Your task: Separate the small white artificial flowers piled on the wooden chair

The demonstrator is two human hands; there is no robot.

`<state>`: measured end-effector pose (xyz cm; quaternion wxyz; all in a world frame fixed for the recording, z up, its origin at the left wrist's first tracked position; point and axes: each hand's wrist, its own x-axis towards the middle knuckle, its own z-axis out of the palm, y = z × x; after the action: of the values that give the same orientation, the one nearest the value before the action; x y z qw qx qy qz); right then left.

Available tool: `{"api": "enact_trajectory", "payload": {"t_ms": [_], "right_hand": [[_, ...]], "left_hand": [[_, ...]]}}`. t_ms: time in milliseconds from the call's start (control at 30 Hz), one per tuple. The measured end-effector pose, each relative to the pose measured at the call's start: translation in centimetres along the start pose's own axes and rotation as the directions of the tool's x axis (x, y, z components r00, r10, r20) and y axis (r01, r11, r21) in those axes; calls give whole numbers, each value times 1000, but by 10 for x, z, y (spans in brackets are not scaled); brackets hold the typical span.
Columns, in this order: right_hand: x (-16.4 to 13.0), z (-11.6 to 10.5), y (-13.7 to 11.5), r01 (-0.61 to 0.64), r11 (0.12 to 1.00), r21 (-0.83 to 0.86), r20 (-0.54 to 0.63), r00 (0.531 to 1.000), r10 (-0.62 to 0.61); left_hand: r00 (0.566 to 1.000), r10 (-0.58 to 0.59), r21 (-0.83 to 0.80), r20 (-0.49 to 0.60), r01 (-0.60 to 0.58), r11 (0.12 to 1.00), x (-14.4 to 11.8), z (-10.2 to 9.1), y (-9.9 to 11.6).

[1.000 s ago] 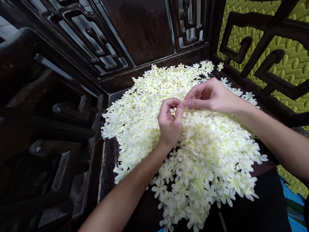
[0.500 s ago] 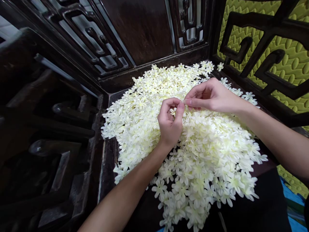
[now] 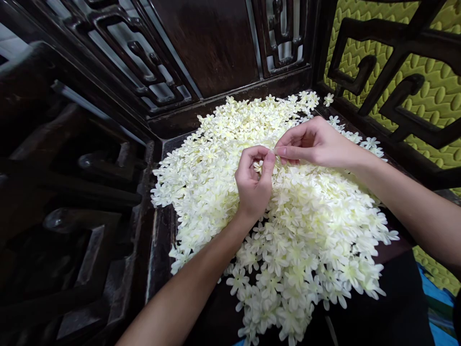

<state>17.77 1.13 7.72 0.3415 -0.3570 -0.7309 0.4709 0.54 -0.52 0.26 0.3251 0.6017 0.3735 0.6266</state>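
Note:
A big heap of small cream-white fabric flowers [image 3: 306, 226] covers the dark wooden seat [image 3: 163, 240] of a carved chair. Over the heap's middle, my left hand [image 3: 253, 185] curls around one small white flower [image 3: 258, 166], pinched between thumb and fingers. My right hand [image 3: 317, 143] reaches in from the right, its thumb and forefinger pinched together and touching the left hand's fingertips at that same flower. What the right fingertips grip is too small to make out.
A dark carved backrest [image 3: 216, 48] rises behind the heap, with a fretwork armrest [image 3: 396, 72] on the right and more dark carved woodwork [image 3: 72, 192] on the left. A yellow-green quilted surface [image 3: 437, 96] shows through the right fretwork. Blue fabric [image 3: 437, 298] lies at lower right.

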Motion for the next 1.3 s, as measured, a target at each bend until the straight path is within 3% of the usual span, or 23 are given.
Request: {"api": "enact_trajectory", "payload": {"t_ms": [1300], "right_hand": [[0, -2, 7, 33, 999, -6, 40, 999, -33]], "left_hand": [[999, -51, -5, 13, 51, 999, -3, -2, -1]]}}
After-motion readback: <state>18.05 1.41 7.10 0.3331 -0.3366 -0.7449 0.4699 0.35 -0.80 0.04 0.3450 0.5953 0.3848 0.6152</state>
